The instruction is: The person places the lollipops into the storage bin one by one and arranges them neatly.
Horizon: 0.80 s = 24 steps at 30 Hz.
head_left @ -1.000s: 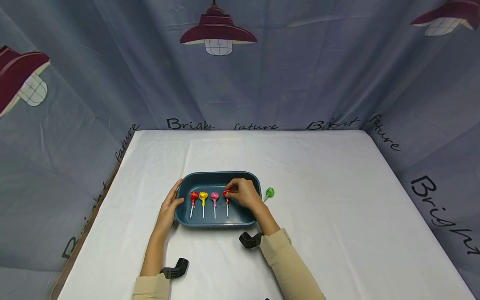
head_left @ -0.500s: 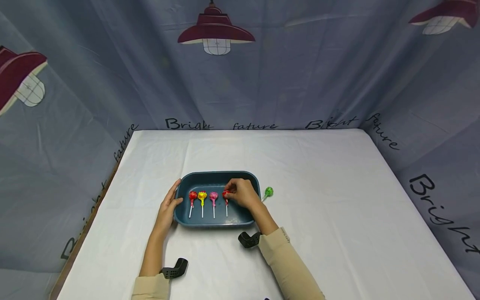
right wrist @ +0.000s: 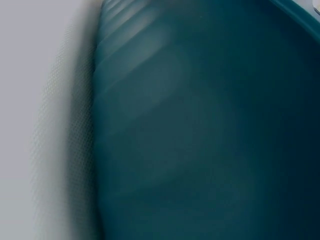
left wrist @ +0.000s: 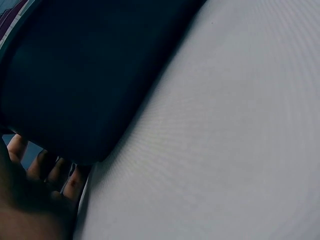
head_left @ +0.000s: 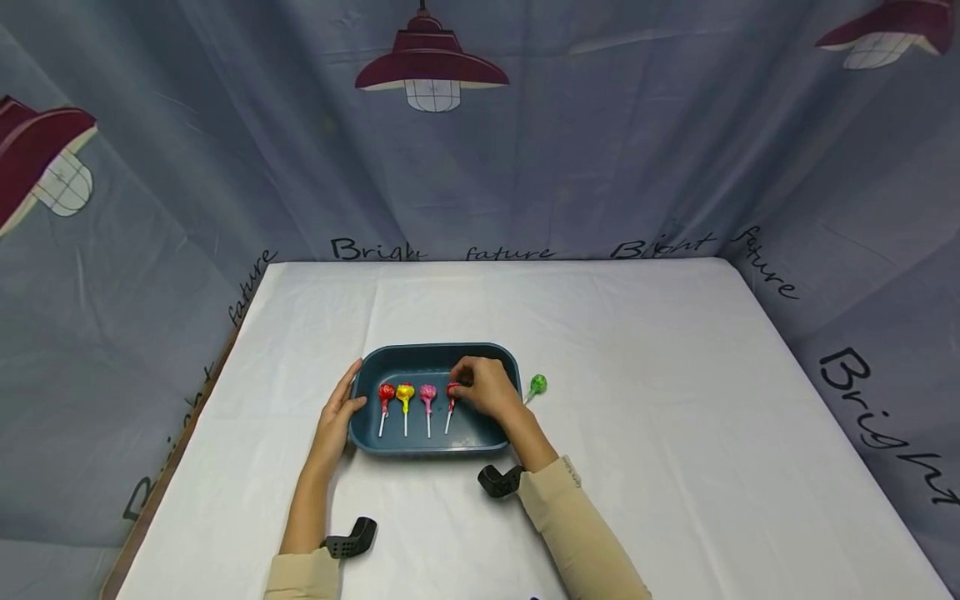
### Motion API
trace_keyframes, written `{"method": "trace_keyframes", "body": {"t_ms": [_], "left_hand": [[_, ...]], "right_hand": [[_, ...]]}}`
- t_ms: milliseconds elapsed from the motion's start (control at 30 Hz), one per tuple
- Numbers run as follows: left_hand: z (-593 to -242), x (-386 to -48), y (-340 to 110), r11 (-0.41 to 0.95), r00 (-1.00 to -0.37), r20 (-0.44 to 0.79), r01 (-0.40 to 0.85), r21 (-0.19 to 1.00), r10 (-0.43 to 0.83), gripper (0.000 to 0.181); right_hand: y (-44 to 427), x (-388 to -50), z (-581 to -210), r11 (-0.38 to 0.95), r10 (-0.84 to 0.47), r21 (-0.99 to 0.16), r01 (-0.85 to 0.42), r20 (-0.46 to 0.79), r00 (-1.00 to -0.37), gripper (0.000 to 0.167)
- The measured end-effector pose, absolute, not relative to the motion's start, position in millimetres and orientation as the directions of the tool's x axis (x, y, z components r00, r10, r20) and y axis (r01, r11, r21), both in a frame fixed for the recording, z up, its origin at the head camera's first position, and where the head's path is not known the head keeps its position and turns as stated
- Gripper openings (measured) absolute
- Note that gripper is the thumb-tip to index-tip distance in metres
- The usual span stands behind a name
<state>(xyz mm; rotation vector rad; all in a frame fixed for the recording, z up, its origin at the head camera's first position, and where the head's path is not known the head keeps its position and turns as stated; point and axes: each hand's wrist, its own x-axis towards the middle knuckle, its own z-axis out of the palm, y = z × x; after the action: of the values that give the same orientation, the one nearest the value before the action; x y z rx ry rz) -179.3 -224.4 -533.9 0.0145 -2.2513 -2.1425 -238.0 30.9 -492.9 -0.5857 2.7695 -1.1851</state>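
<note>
A dark teal tray (head_left: pixel 435 445) lies on the white-covered table. Inside, left to right, are a red lollipop (head_left: pixel 386 392), a yellow lollipop (head_left: pixel 406 392), a pink lollipop (head_left: pixel 428 393) and another red lollipop (head_left: pixel 451 407). My right hand (head_left: pixel 483 387) pinches that last one by its head, its white stick slanting toward me. Against the tray's left end rests my left hand (head_left: pixel 335 421), fingers extended along the outside and thumb at the rim. The left wrist view shows those fingers (left wrist: pixel 72 182) beside the tray wall. Neither the right hand nor a lollipop shows in the right wrist view.
A green lollipop (head_left: pixel 538 384) lies on the white tablecloth (head_left: pixel 675 417), just outside the tray's right end. Grey-blue curtains (head_left: pixel 600 150) printed with lamps and lettering surround the table's back and sides.
The stick of the red lollipop in my right hand has swung slightly left at its lower end. My left hand keeps its place at the tray.
</note>
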Motion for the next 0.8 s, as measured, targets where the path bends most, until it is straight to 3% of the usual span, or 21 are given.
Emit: {"method": "trace_keyframes", "body": {"t_ms": [367,800], "left_hand": [[-534,-179,-225,0.050,-0.999,0.016,0.015,0.999,-0.029,0.053],[-533,-180,-224,0.062,-0.999,0.017,0.015,0.998,-0.031,0.054]], "right_hand": [[41,-233,-474,0.555,-0.346,-0.750,-0.360,0.185,-0.920,0.018],[97,-232,-454,0.408,-0.134,-0.839,-0.359,0.334,-0.933,0.015]]}}
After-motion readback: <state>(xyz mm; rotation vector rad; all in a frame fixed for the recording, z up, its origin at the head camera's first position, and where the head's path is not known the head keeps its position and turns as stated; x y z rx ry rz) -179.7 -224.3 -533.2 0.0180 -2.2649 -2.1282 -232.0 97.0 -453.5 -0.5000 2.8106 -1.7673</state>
